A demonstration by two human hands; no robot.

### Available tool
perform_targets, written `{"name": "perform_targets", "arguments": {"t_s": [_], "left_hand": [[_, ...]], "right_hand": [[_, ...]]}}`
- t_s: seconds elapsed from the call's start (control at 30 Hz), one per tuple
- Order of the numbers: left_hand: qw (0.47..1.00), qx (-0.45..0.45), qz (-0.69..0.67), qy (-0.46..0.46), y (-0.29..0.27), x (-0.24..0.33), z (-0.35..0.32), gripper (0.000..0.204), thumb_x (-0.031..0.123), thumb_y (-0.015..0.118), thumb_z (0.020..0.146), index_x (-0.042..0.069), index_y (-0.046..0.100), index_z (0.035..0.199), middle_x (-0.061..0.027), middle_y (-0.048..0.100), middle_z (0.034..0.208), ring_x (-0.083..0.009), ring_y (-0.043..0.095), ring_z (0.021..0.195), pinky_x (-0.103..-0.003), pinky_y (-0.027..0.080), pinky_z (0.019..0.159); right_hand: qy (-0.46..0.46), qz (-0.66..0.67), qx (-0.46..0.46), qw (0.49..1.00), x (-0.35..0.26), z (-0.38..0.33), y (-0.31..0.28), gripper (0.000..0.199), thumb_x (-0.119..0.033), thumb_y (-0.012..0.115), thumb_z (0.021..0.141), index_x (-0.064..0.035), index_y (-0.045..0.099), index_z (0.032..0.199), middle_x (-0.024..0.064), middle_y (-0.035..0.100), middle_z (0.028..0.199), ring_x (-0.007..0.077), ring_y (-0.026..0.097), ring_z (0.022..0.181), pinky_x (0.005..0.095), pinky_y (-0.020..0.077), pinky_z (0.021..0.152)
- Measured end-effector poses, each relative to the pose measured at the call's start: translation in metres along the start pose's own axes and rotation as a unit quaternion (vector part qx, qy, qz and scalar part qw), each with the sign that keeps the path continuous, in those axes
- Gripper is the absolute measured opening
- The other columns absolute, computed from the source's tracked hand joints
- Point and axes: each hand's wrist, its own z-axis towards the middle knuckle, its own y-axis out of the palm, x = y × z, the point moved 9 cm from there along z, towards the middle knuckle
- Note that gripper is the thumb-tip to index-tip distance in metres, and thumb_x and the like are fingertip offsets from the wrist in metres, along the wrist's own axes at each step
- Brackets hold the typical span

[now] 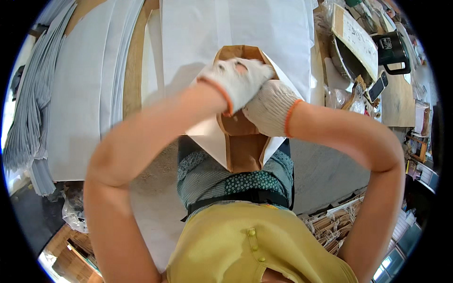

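A paper bag (244, 158), white outside and brown inside, lies spread at one end, from the table's near edge to above my lap. My left hand (238, 80), in a white knit glove with an orange cuff, reaches across the brown part. Motion smears its fingers, so its grip is unclear. My right hand (271, 108), gloved alike, is closed and curled down over the bag's right side, touching the left hand. Its fingertips are hidden, as is whatever they hold. Both hands cover the middle of the bag's folded end.
White paper sheets or bags (188, 33) lie beneath the far end. Stacks of flat white paper (80, 94) cover the left side. At the right are a dark mug (391, 49), a phone (376, 88), a bowl (342, 61) and plastic wrap. Bundled brown paper (335, 224) sits low at right.
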Motion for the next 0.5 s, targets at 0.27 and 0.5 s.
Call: {"name": "perform_targets", "arguments": {"t_s": [0.27,0.5], "left_hand": [[0.854,-0.492,0.021,-0.170,0.064,-0.015,-0.104,0.066,0.016,0.082,0.070,0.005,0.057,0.129,-0.0136,0.057,0.133,-0.0304,0.058,0.119,-0.041,0.052,0.094],[0.957,-0.255,-0.010,-0.139,0.039,-0.016,-0.096,0.090,0.011,0.076,0.072,0.011,0.032,0.151,-0.0215,0.028,0.155,-0.0441,0.041,0.133,-0.048,0.039,0.109]], "right_hand": [[0.241,-0.071,-0.209,0.945,0.039,-0.054,0.073,0.038,-0.015,0.059,0.089,-0.0081,0.063,0.126,0.0091,0.067,0.116,0.0261,0.066,0.103,0.0346,0.0558,0.082],[0.195,-0.109,-0.069,0.972,0.045,-0.062,0.038,0.050,-0.014,0.053,0.089,-0.0008,0.051,0.137,0.0141,0.061,0.115,0.0255,0.063,0.104,0.0350,0.0541,0.082]]}}
